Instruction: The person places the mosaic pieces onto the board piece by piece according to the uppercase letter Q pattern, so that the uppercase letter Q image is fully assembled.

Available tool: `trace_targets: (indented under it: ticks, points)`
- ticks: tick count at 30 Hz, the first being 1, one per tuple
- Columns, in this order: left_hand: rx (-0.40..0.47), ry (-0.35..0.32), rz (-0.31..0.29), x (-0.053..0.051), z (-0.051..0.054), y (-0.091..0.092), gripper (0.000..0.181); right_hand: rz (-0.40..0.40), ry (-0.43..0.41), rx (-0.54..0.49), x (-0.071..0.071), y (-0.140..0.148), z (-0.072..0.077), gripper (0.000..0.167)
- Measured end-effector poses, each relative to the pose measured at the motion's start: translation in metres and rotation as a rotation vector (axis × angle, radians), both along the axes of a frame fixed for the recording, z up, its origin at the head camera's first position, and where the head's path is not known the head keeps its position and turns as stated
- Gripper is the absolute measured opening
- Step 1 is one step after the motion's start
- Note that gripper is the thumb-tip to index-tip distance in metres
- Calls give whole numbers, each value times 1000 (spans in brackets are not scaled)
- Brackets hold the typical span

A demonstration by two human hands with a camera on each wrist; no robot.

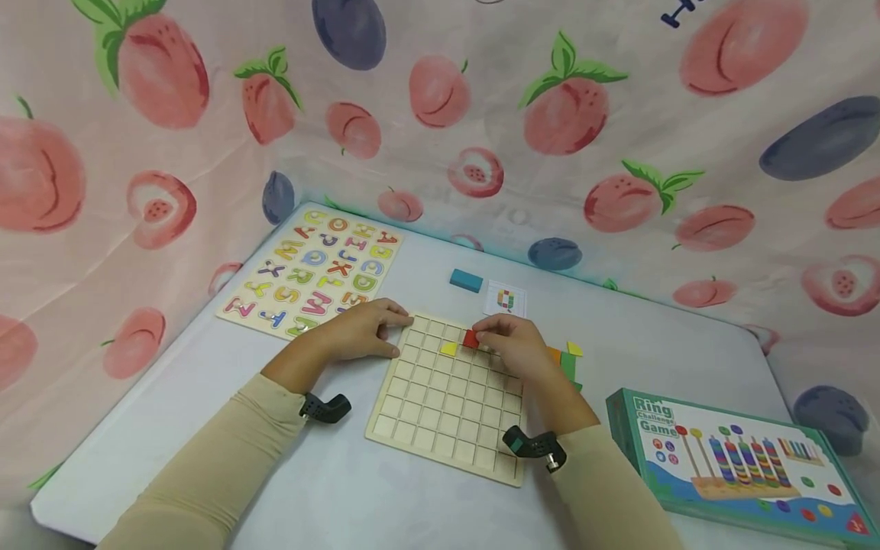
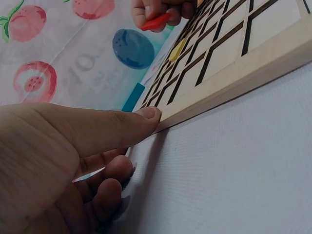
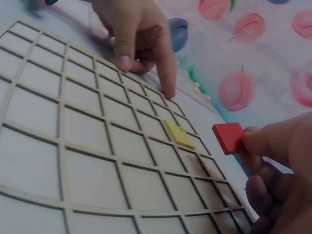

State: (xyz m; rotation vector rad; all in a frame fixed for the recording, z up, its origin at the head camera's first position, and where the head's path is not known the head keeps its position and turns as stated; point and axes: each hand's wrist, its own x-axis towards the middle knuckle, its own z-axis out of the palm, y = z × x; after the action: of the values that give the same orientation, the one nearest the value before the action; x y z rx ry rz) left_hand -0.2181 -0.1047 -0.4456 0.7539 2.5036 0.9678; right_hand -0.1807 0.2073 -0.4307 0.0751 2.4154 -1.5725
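My right hand (image 1: 516, 347) pinches a red square tile (image 3: 228, 138) between thumb and finger. It holds the tile just above the far part of a wooden grid board (image 1: 433, 416). A yellow tile (image 1: 448, 348) lies in a grid cell close by; the right wrist view shows it too (image 3: 179, 134). My left hand (image 1: 360, 330) rests at the board's far left corner, thumb and index finger touching the edge. In the left wrist view, the thumb of that hand (image 2: 73, 141) presses the board's side and the other fingers bend beneath it.
Behind the board lie a blue block (image 1: 466, 280) and a small pattern card (image 1: 506, 299). Loose orange, green and yellow tiles (image 1: 568, 365) are partly hidden by my right arm. An alphabet puzzle board (image 1: 275, 263) lies left, a Ring Challenge Game box (image 1: 749, 466) right. Fruit-print cloth hangs behind.
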Motion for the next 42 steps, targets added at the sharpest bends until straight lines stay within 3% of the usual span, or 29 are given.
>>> trace_targets:
  ticks: [6, 14, 24, 31, 42]
  points:
    - [4, -14, 11, 0, 0, 1, 64, -51, 8, 45, 5, -7, -12, 10]
    - [-7, -6, 13, 0, 0, 0, 64, -67, 126, 124, 14, -11, -28, 8]
    - [-2, -8, 15, 0, -1, 0, 64, -109, 209, 212, 18, -21, -33, 7]
    - [-5, -6, 18, 0, 0, 1, 64, -63, 288, 306, 19, -21, -36, 7]
    - [4, -19, 18, 1, 1, 1, 64, 29, 268, 305, 19, -12, -33, 16]
